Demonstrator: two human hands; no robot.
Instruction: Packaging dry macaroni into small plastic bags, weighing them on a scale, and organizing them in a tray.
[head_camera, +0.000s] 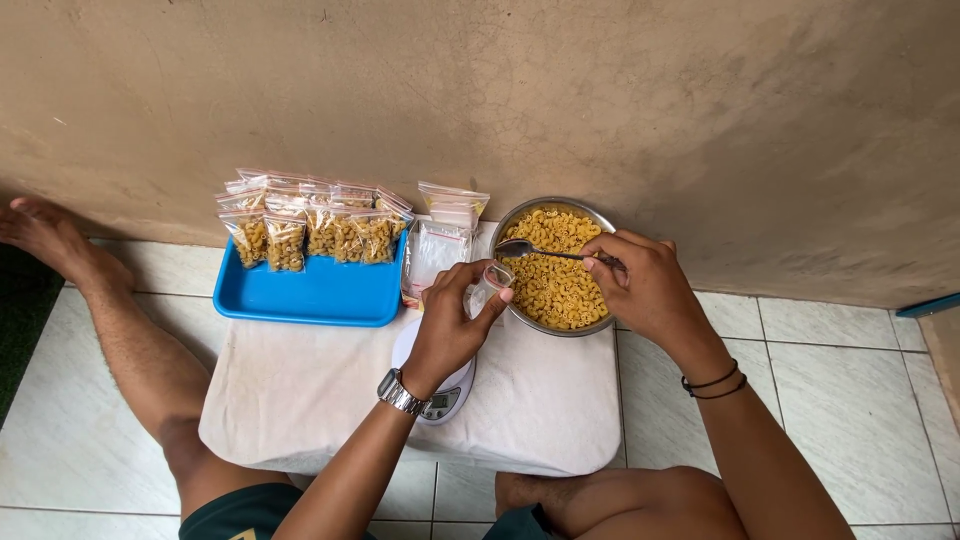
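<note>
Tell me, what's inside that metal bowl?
The bowl holds yellow elbow pasta, piled nearly to the rim. A spoon, held by the right hand, hovers over it. The bowl's bottom is hidden under the pasta.

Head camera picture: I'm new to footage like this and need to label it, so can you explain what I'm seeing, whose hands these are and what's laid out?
The single view comes from a camera worn on a person's head, looking down at their own arms and legs as they sit on a tiled floor. The left hand, with a wristwatch, holds a small clear bag open above a white kitchen scale. The right hand holds a metal spoon over a steel bowl of elbow macaroni. All this rests on a low surface under a white cloth. A blue tray carries filled bags, with a stack of empty bags beside it.
</note>
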